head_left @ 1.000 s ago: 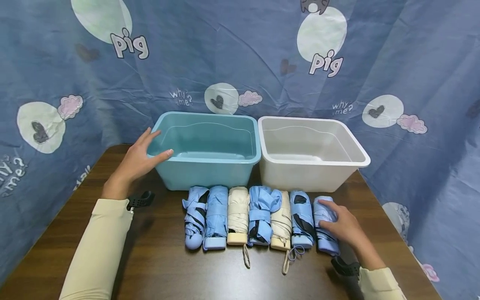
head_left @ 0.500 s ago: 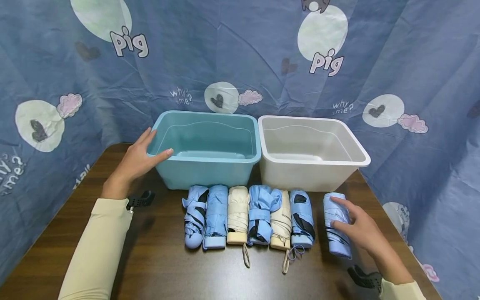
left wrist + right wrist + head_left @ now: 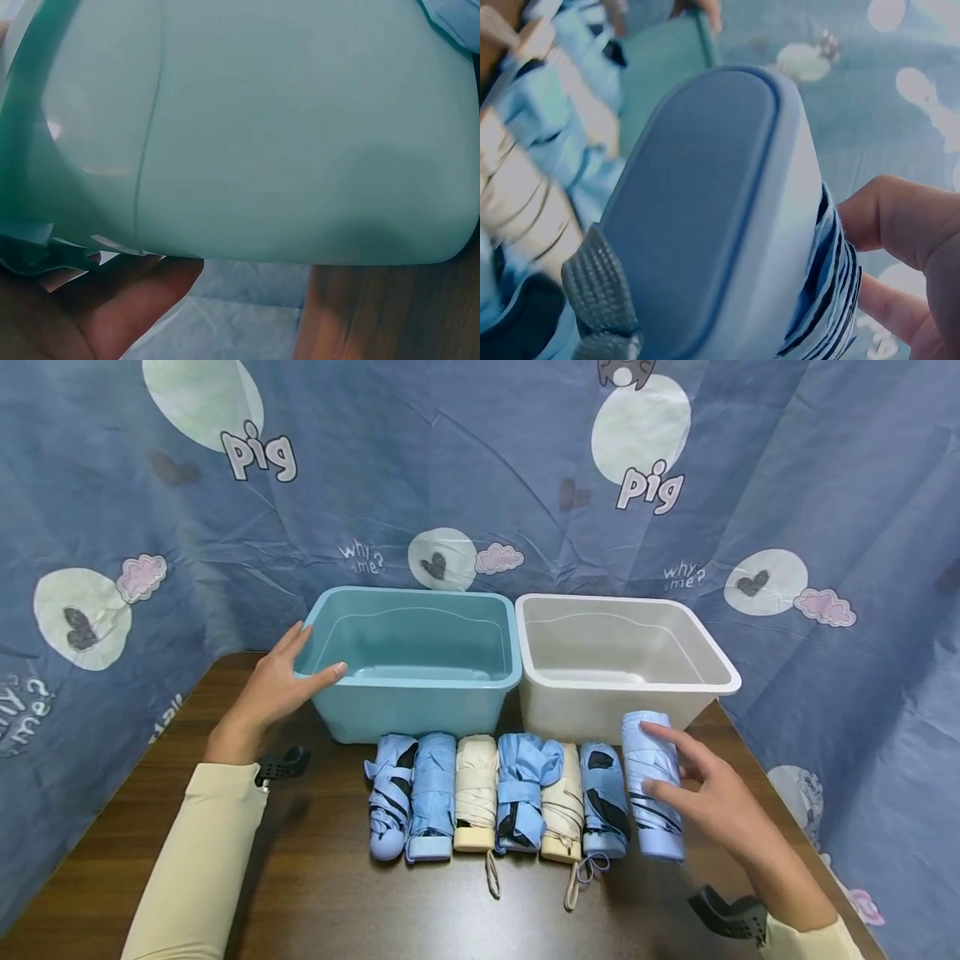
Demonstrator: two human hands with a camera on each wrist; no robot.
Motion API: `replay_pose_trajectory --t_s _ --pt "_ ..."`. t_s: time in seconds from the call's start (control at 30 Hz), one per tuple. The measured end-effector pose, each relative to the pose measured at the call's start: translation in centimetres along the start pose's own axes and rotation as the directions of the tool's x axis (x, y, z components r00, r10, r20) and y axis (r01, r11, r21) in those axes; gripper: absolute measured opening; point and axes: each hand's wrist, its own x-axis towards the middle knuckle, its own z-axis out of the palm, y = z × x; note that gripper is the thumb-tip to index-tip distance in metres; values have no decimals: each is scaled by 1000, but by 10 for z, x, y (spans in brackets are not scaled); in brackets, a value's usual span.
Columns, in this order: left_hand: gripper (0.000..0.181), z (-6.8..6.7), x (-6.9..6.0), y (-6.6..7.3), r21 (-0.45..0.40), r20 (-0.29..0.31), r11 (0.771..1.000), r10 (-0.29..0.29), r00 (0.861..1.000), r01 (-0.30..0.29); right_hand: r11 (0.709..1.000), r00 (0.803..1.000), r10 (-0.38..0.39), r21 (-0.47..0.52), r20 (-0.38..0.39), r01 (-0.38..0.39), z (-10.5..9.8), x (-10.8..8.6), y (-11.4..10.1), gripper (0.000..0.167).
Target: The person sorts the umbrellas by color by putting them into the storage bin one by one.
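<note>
A folded light blue umbrella (image 3: 651, 781) is pinched in my right hand (image 3: 712, 789), raised at the right end of a row of folded umbrellas. The right wrist view shows its flat blue end (image 3: 697, 195) close up, with a grey strap (image 3: 600, 289). My left hand (image 3: 273, 693) rests on the left rim of the teal bin (image 3: 412, 710), thumb over the front corner. In the left wrist view the teal wall (image 3: 285, 135) fills most of the picture, and fingers (image 3: 142, 304) show beneath it.
Beside the teal bin stands a white bin (image 3: 600, 710). In front of them lie several blue umbrellas (image 3: 431, 793) and two cream ones (image 3: 476, 785), (image 3: 562, 802), some with wrist loops. A patterned blue cloth (image 3: 480, 468) hangs behind the brown table (image 3: 337, 902).
My right hand first slid the end umbrella rightward from the row, then lifted it and brought it toward the white bin. My left hand has stayed at the teal bin.
</note>
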Motion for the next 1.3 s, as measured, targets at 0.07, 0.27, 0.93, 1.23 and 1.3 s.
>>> replay_pose_trajectory --t_s 0.07,0.27,0.93,1.23,1.3 --pt "99 1 -1 0 -11 -5 1000 -1 1000 1 1000 1000 -11 5 7 11 3 2 -10 67" --pt "100 2 -4 -4 -21 -29 1000 2 1000 -2 997 997 -65 41 28 64 11 16 -38 65" --pt "99 7 -1 -8 -40 -45 999 18 999 -20 964 998 -43 265 53 28 41 91 -95 64" --pt "100 6 1 -8 -46 -62 999 16 998 -19 910 996 -56 414 70 22 63 129 -118 64" --pt "100 6 1 -7 -47 -61 999 15 998 -17 898 994 -68 440 81 26 68 137 -123 65"
